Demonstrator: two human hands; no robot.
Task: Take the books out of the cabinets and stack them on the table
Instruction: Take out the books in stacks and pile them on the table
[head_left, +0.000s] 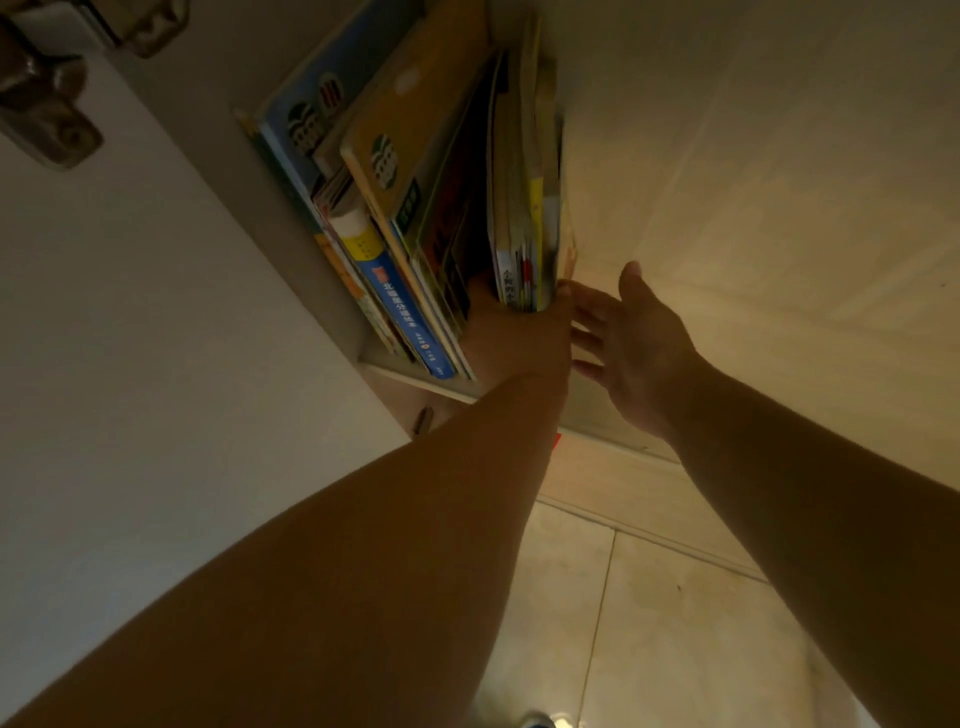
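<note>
Still early: left hand (511, 338) grasping a clutch of thin books (524, 249) inside the cabinet (218, 171), right hand (631, 345) released, none visibly stacked.

Two hands, one cabinet shelf, one packed row of books.

Two bare hands reach in: the left hand (511, 338) and the right hand (631, 343), one forearm behind each. One shelf (415, 376) holds a single row of books (441, 208); roughly ten spines and covers can be told apart, though the thin ones at the right end blur together and the exact number cannot be told. Among them are one thick blue-spined book (402, 317), one large blue-covered book (311, 98) and one large yellow-covered book (415, 114). One metal hinge (44, 109) sits at the upper left.
</note>
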